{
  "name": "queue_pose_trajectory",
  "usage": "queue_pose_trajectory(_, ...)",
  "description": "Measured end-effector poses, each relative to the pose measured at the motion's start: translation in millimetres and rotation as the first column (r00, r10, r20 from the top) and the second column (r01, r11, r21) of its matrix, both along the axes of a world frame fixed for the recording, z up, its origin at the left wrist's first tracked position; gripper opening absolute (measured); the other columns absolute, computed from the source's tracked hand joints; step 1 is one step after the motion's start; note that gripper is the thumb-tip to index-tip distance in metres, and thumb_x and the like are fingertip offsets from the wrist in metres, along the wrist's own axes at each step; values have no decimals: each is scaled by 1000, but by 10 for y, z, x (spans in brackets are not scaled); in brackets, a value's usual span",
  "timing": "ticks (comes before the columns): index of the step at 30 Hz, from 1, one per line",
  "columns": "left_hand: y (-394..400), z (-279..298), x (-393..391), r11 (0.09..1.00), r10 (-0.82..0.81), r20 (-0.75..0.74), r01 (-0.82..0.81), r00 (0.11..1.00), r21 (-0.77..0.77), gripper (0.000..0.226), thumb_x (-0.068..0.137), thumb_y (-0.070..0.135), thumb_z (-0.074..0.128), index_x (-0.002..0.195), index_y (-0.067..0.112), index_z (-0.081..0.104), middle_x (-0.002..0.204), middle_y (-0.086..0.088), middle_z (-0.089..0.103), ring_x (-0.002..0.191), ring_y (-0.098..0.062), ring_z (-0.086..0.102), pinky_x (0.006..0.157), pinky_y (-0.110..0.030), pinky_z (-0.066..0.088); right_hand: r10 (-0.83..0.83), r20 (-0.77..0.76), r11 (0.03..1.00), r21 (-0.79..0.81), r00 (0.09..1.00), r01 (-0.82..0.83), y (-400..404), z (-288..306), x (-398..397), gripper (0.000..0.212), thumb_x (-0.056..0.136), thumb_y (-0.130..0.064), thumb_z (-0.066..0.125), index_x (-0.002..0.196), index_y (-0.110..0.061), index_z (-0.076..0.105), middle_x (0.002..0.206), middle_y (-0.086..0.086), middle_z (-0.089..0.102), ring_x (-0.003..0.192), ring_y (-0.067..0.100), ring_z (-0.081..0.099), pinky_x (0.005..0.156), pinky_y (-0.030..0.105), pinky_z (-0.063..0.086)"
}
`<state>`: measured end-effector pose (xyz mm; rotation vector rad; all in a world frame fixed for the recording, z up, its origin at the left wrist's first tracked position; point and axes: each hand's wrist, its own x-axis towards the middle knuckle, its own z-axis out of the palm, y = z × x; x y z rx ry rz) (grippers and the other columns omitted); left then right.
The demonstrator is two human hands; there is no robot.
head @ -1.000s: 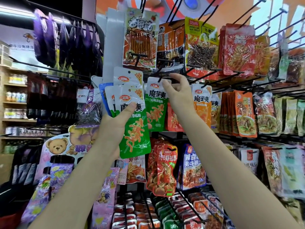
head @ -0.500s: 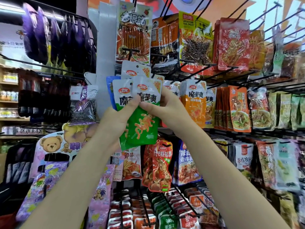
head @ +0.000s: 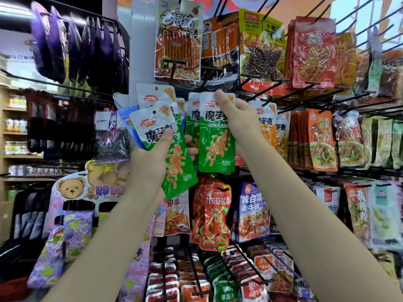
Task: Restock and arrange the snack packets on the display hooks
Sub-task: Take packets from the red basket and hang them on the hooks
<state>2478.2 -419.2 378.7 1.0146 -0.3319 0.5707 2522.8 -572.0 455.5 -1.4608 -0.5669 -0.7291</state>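
My left hand (head: 152, 158) grips a fanned stack of green-and-white snack packets (head: 172, 153) at chest height, thumb pressed on the front one. My right hand (head: 237, 118) pinches the top corner of a single green-and-white packet (head: 216, 138) and holds it up against the display hook (head: 209, 83) in the middle row. Another green packet (head: 193, 118) hangs just behind it. Orange packets of the same brand (head: 267, 125) hang to the right, partly hidden by my right wrist.
Black wire hooks (head: 305, 88) jut out across the rack with red, orange and green snack bags. Purple packets (head: 74, 46) hang on a rack at upper left. A bear-printed display (head: 72, 190) stands lower left. Trays of small packets (head: 196, 280) fill the bottom.
My right hand came down from the hook to the stack, took one green packet from it and lifted that packet up to the hook. My left hand stayed roughly in place.
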Motion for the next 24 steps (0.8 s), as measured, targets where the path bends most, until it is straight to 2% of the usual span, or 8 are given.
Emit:
queue_pose_trajectory(2, -11, -11, 24, 1000, 10, -19, -10, 1000, -12, 65, 86, 46, 79, 137, 13, 57, 112, -18, 75, 96, -39, 74, 75, -62, 60, 7, 44, 1000, -11, 999, -6, -13, 59, 21, 61, 92, -47, 69, 95, 13, 58, 86, 20, 52, 75, 28, 46, 70, 41, 40)
queue_pose_trajectory(5, 32, -45, 187, 998, 49, -58, -47, 997, 36, 101, 56, 68, 91, 143, 33, 51, 131, -12, 67, 115, -43, 66, 83, -65, 56, 20, 54, 1000, -5, 998, -19, -7, 108, 45, 51, 92, -38, 72, 99, 12, 62, 88, 23, 63, 75, 19, 56, 71, 33, 46)
queue_pose_trajectory(8, -27, 12, -41, 996, 6, -22, -4, 1000, 90, 45, 91, 40, 74, 117, 5, 66, 99, -14, 78, 80, -29, 76, 69, -48, 64, 55, 73, 998, -16, 996, -54, 32, 170, 79, 36, 92, -29, 73, 93, 6, 65, 84, 13, 66, 69, 17, 60, 62, 26, 48)
queue_pose_trajectory(10, -43, 0, -45, 988, -18, -4, 19, 1000, 153, 24, 101, 26, 62, 104, 3, 68, 88, -12, 78, 65, -24, 73, 61, -40, 63, 54, 77, 998, -26, 996, -52, 71, 211, 104, 35, 91, -31, 75, 90, 3, 64, 82, 15, 59, 70, 20, 53, 61, 28, 44)
queue_pose_trajectory(14, -33, 12, -53, 983, -11, 14, 8, 1000, 185, 19, 102, 24, 60, 98, 9, 69, 87, -12, 78, 64, -24, 73, 59, -38, 62, 54, 47, 998, -38, 997, -53, 87, 246, 159, 33, 88, -32, 78, 68, -14, 58, 74, 5, 59, 70, 17, 53, 65, 25, 43)
queue_pose_trajectory(17, -43, 17, -49, 982, -9, 16, 6, 1000, 188, 18, 102, 24, 60, 100, 8, 68, 88, -13, 78, 64, -25, 73, 60, -39, 62, 48, 50, 998, -44, 998, -46, 79, 271, 176, 22, 88, -31, 78, 79, -17, 62, 80, 1, 64, 72, 11, 60, 69, 16, 49)
queue_pose_trajectory(21, -30, 23, -71, 982, -45, -7, 45, 999, 184, 27, 99, 28, 63, 113, 4, 65, 88, -15, 78, 69, -29, 75, 63, -44, 63, 96, 13, 994, -55, 995, -95, 93, 291, 198, 18, 88, -31, 77, 89, -14, 71, 97, 13, 73, 94, 28, 69, 98, 49, 54)
queue_pose_trajectory(24, -23, 18, -64, 980, -50, 3, 49, 999, 193, 25, 99, 29, 63, 110, 6, 67, 87, -16, 78, 70, -31, 75, 66, -46, 63, 80, -50, 995, -56, 996, -83, 113, 308, 168, 15, 89, -33, 76, 85, -18, 73, 109, 4, 73, 106, 22, 63, 95, 42, 49)
